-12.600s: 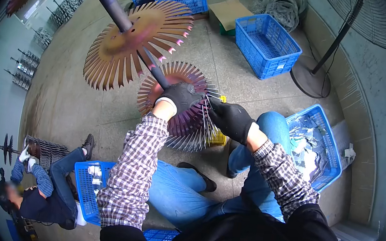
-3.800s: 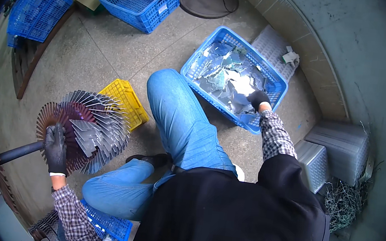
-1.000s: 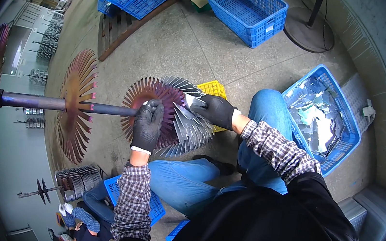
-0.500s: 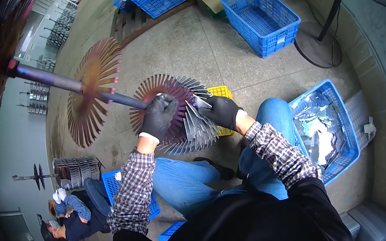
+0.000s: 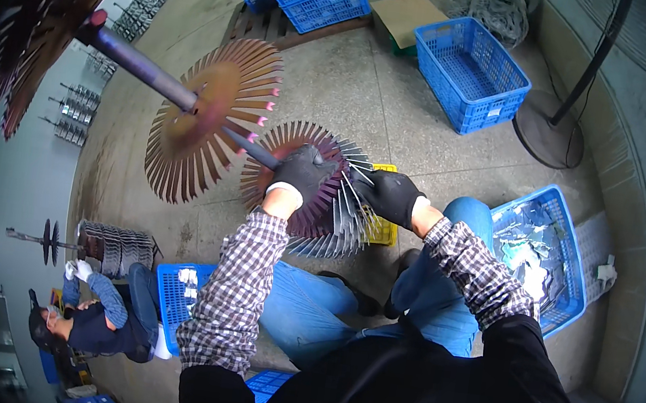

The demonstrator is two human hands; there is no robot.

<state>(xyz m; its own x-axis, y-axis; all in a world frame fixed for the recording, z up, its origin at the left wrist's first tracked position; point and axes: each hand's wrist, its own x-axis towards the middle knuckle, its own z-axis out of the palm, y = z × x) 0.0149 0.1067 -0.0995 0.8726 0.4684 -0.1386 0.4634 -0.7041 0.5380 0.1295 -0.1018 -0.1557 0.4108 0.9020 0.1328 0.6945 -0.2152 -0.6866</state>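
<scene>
A brown and purple disc with a slotted, fin-like rim (image 5: 266, 147) sits low on a grey shaft (image 5: 252, 148). Thin grey metal plates (image 5: 335, 232) fan out along its right and lower edge. My left hand (image 5: 304, 173), in a black glove, is closed against the face of the disc where the shaft meets it; what its fingers hold is hidden. At the upper right of the fan my right hand (image 5: 390, 197), also black-gloved, pinches the edge of a thin metal plate. Farther up the shaft is a larger slotted disc (image 5: 210, 101).
More slotted discs (image 5: 62, 12) loom at upper left. Right of my knee stands a blue crate (image 5: 576, 259) with flat shiny pieces. A yellow basket (image 5: 385, 234) is behind the plates. Another blue crate (image 5: 469, 82) stands beyond, beside a stand base (image 5: 549, 129). A co-worker (image 5: 104, 311) sits at lower left.
My view has turned, so discs, crates and co-worker sit elsewhere in the picture. Both hands stay at the same disc; the right remains at the plates' edge, and the fanned plates show more edge-on.
</scene>
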